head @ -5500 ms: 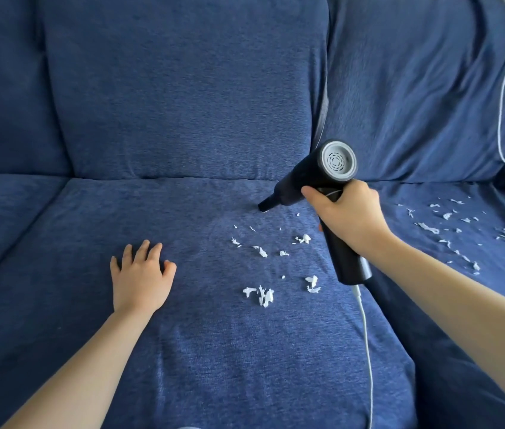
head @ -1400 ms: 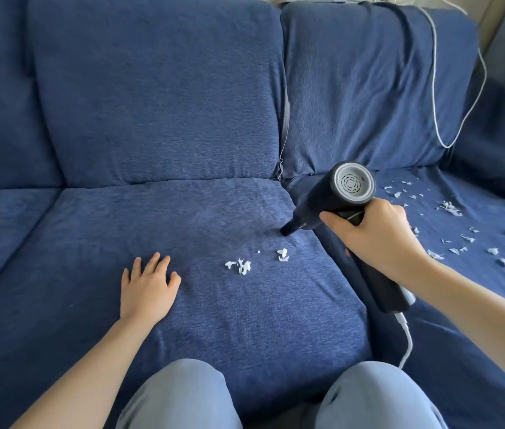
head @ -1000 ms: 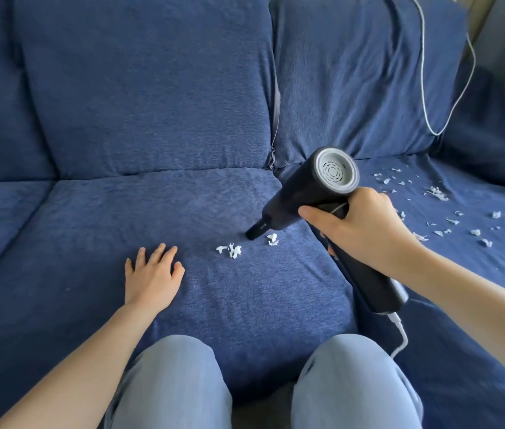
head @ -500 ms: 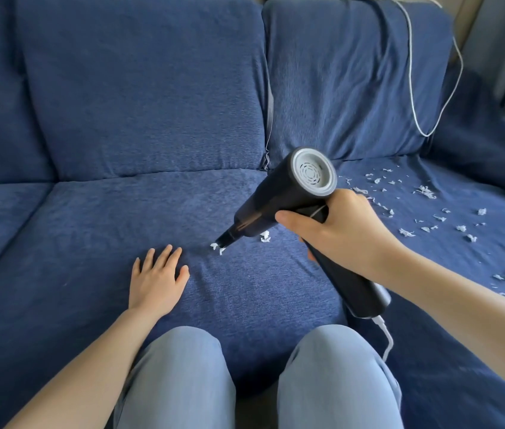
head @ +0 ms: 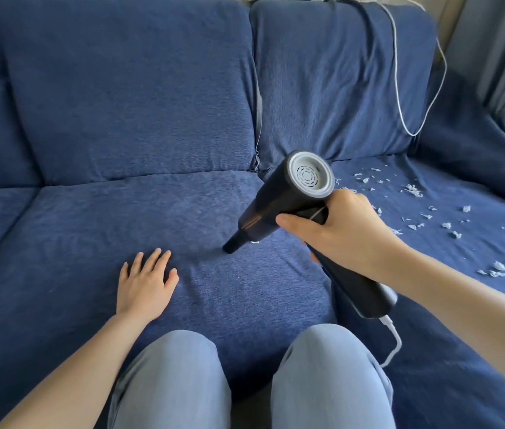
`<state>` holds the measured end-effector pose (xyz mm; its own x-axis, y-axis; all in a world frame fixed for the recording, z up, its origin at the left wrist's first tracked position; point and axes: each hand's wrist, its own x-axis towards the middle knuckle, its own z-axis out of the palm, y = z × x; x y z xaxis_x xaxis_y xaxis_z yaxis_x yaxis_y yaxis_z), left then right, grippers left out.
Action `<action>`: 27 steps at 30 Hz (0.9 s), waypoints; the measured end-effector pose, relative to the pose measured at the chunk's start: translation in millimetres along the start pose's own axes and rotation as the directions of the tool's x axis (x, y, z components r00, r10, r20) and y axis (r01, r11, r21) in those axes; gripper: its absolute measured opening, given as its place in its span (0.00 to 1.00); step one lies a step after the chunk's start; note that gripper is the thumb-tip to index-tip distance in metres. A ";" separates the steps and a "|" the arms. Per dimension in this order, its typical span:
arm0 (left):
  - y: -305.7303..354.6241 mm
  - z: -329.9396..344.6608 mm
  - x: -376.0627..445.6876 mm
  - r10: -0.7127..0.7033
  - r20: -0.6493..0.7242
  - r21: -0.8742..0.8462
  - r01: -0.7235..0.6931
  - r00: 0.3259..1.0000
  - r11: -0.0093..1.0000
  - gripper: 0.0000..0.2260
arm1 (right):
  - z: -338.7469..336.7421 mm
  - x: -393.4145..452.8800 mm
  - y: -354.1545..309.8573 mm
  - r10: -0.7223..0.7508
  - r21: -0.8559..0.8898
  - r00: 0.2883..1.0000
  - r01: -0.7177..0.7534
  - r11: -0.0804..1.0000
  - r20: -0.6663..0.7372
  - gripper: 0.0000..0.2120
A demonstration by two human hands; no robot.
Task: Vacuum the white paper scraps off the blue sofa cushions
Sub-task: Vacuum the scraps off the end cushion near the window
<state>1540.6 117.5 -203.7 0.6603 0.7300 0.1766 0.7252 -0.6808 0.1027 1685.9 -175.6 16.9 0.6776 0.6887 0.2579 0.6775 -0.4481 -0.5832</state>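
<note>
Fingers of the right hand (head: 342,230) curl around the black handheld vacuum (head: 288,199), nozzle tip on the middle seat cushion (head: 90,230) beside one white scrap (head: 254,242). Left hand (head: 144,283) lies flat, fingers spread. More paper scraps (head: 449,226) litter the right cushion (head: 462,351).

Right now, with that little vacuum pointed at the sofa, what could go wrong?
The white cord trails from the vacuum across the right cushion; a sweep there might drag it through the paper scraps and scatter them. One scrap lies beside the nozzle and could be missed. The left hand rests flat close by, so the nozzle might bump it.
</note>
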 end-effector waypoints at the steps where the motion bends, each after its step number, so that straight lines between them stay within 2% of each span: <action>1: -0.2 0.0 0.5 -0.003 0.008 0.001 0.003 1.000 1.000 0.24 | -1.5 -0.6 3.6 0.016 -0.011 1.000 -0.016 1.000 -0.003 0.19; 6: -0.3 -4.1 3.0 0.017 0.032 0.000 -0.017 0.999 1.000 0.25 | -7.9 -5.2 24.8 0.059 -0.053 0.995 -0.063 0.997 -0.077 0.19; 11: 8.6 -6.4 3.5 0.035 0.020 -0.005 -0.035 0.999 0.999 0.26 | -14.2 -6.2 42.1 0.124 -0.008 0.990 -0.125 0.992 -0.069 0.19; 15: 35.4 -4.8 4.5 0.197 0.043 -0.039 -0.196 0.979 0.980 0.27 | -11.8 -1.4 44.5 0.093 0.022 0.991 -0.091 0.996 -0.101 0.23; 17: 49.7 -1.6 4.5 0.230 0.044 -0.042 -0.228 0.972 0.973 0.26 | -11.6 -2.3 42.5 0.074 0.040 0.995 -0.072 0.997 -0.065 0.23; 22: 60.1 -0.6 8.2 0.185 0.039 -0.020 -0.185 0.982 0.983 0.24 | -19.1 -18.8 31.9 -0.016 0.012 1.000 0.016 1.000 0.026 0.23; 27: 63.0 -5.3 13.2 0.201 0.053 -0.080 -0.196 0.978 0.977 0.23 | -30.9 -37.1 28.5 -0.004 0.067 0.996 -0.001 0.998 0.085 0.21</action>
<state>1594.0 84.0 -189.7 0.8020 0.5804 0.1410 0.5634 -0.8135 0.1442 1688.9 -231.5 14.5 0.6480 0.7365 0.1944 0.6558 -0.4097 -0.6341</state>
